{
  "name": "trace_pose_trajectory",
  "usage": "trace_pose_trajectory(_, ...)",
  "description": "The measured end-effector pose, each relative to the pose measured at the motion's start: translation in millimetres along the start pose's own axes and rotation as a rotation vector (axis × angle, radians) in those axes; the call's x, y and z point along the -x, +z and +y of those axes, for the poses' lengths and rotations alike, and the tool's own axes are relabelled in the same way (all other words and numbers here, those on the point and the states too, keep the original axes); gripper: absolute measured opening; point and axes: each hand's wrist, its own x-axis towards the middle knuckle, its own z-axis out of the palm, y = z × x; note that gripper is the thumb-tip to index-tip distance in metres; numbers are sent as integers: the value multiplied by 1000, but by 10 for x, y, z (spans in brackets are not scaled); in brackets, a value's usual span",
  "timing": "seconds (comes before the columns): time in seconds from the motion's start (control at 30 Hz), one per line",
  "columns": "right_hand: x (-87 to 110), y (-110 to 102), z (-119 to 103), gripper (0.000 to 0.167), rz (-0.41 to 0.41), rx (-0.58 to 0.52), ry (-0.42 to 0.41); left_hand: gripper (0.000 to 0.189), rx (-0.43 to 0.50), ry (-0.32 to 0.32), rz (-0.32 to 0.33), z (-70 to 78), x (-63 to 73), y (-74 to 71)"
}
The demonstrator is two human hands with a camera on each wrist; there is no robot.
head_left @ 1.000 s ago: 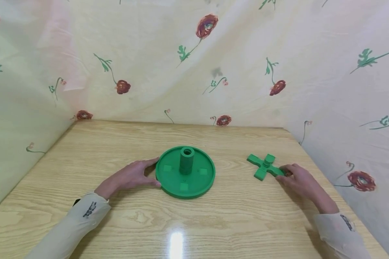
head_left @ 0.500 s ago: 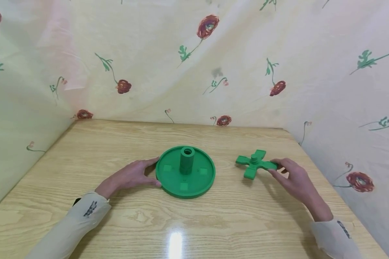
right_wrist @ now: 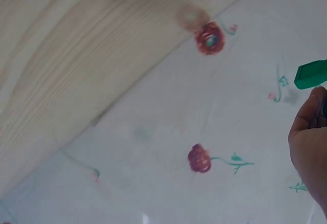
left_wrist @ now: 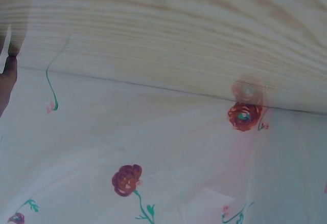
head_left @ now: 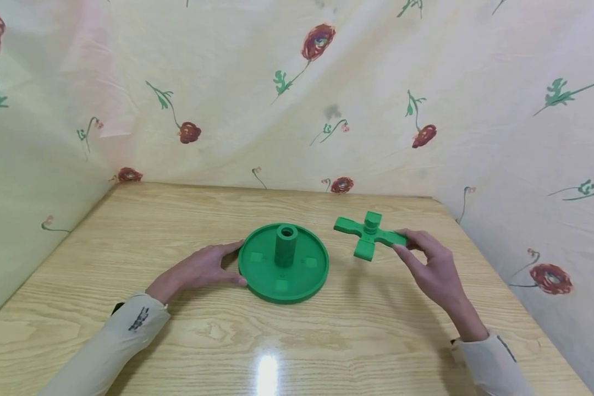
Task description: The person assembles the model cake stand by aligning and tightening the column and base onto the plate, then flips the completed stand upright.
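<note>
A round green disc (head_left: 301, 283) with a raised rim lies on the wooden table. From its middle rises a hollow green post (head_left: 285, 253), and small square marks show on its floor. My left hand (head_left: 202, 268) rests at the disc's left edge, forefinger and thumb spread against the rim. To the right, my right hand (head_left: 433, 268) pinches one arm of a green cross-shaped piece (head_left: 368, 237) between thumb and fingers. The cross is held above the table, its central peg pointing up. In the right wrist view, part of the green piece (right_wrist: 309, 74) shows above the fingers.
The wooden table (head_left: 198, 341) reaches back to a flower-printed cloth (head_left: 227, 110), which also hangs at both sides. A bright light reflection (head_left: 268, 377) lies near the front of the table.
My right hand has lifted the cross-shaped piece off the table and carried it left toward the disc. The left hand and the disc stay where they were.
</note>
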Motion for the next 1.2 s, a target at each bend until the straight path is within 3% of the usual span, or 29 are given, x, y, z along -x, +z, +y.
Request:
trace_pose_trajectory(0.17, -65, 144, -159, 29, -15, -182, 112, 106, 9, 1, -1, -9, 4, 3)
trace_pose_trajectory(0.33, -127, 254, -281, 24, -45, -262, 208, 107, 6, 1, 3, -16, 8, 12)
trace_pose_trajectory(0.63, -239, 457, -470, 31, -120, -574, 337, 107, 2, -2, 1, -20, 3, 2)
trace_pose_trajectory(0.83, -290, 618, -596, 25, -200, -961, 514, 107, -7, -5, 1, -26, -2, 5)
trace_pose_trajectory(1.0, -349, 747, -695, 35, -303, -1231, 644, 106, -5, -4, 0, -13, 0, -3)
trace_pose_trajectory(1.2, -401, 896, -808, 36, -327, -1284, 823, 106, -9, -3, -1, -7, 11, -8)
